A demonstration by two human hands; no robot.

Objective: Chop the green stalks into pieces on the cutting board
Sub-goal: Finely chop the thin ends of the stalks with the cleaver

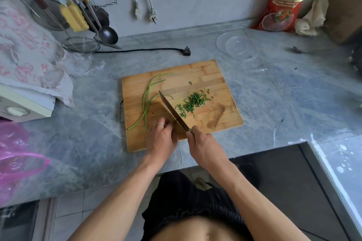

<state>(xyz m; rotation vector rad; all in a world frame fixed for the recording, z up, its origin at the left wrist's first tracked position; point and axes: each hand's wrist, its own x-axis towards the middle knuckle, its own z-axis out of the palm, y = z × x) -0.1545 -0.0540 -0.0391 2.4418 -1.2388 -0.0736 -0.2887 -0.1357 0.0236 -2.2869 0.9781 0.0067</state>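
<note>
Right hand [201, 143]: wrapped round the handle of a knife [173, 112], the flat steel blade angled across the board.
Left hand [160, 135]: fingers curled down beside the blade; what they pin is hidden.
Stalks [146, 103]: long, thin, curved, on the board's left half.
Pieces [191, 102]: small green heap right of the blade.
Board [205, 76]: striped wood, rectangular, on a grey marbled counter [274, 94].
Bag [284, 0]: red foil, Chinese characters, against the back wall.
Bowl [238, 46]: clear plastic, behind the board.

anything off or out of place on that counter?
Minor mess only. A few green bits have strayed off the cutting board onto the counter, one apparently inside the clear bowl. A loose black plug lies unplugged behind the board. Nothing looks damaged.
</note>
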